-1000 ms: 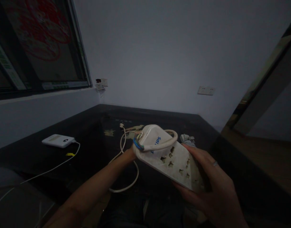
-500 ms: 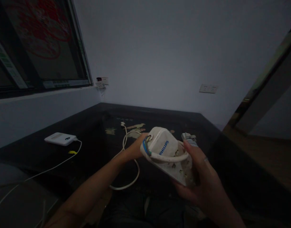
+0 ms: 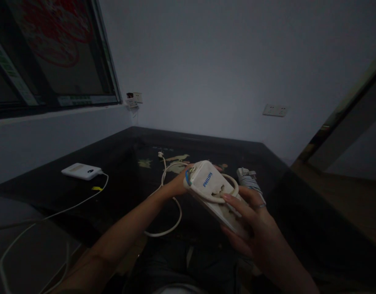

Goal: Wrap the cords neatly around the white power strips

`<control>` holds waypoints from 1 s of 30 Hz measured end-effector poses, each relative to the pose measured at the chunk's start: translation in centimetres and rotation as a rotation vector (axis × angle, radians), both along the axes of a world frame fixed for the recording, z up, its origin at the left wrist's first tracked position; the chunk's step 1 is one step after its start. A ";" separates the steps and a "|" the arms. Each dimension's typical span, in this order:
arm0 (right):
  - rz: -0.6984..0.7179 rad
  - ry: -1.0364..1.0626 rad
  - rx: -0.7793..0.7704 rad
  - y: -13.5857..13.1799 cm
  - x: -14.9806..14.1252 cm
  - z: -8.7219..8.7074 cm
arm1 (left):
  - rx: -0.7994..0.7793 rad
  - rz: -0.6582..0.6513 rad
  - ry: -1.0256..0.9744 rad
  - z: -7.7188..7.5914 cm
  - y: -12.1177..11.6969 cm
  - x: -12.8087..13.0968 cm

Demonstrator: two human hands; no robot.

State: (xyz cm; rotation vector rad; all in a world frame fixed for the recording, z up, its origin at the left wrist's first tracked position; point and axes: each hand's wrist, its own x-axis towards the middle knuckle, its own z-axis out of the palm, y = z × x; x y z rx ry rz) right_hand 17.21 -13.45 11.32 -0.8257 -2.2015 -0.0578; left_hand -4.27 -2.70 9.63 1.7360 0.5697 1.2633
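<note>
A white Philips power strip (image 3: 210,179) is held tilted in front of me, above the dark table. Coloured inner wires show at its far left end, where the outer sheath of the white cord (image 3: 179,212) has come away. Part of that cord loops over the sockets. My left hand (image 3: 181,181) supports the far end from behind; most of its fingers are hidden. Around the near end wraps my right hand (image 3: 249,216), its index finger lying on the socket face by the cord loop. Beyond it lies a bundled grey cable with a white plug block (image 3: 249,179).
The black table (image 3: 120,157) has a leaf-and-bird pattern. At its left lies a white power bank-like device (image 3: 81,171) with a thin white cable (image 3: 74,205) running off the edge. A yellow tag (image 3: 97,188) is near it. Wall sockets (image 3: 275,110) sit behind.
My right index finger has moved from the strip's far side onto its socket face. The strip has turned slightly, and the view has shifted a little.
</note>
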 end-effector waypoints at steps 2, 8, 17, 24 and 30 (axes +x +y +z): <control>-0.031 -0.017 0.026 0.2 -0.1 -0.3 | 0.047 0.031 0.016 1.4 -1.7 -0.3; -0.132 -0.085 0.112 0.8 -0.3 -1.1 | -0.214 0.011 -0.211 3.6 -7.7 -0.7; -0.227 -0.114 0.071 1.1 -0.8 -2.7 | -0.460 -0.199 -0.325 2.8 -8.8 -0.6; -0.210 0.042 0.003 1.0 -1.3 -3.4 | -0.534 -0.322 -0.427 2.0 -8.6 -1.0; -0.106 0.103 -0.054 0.8 -2.0 -3.5 | -0.489 -0.296 -0.419 0.5 -8.3 -0.5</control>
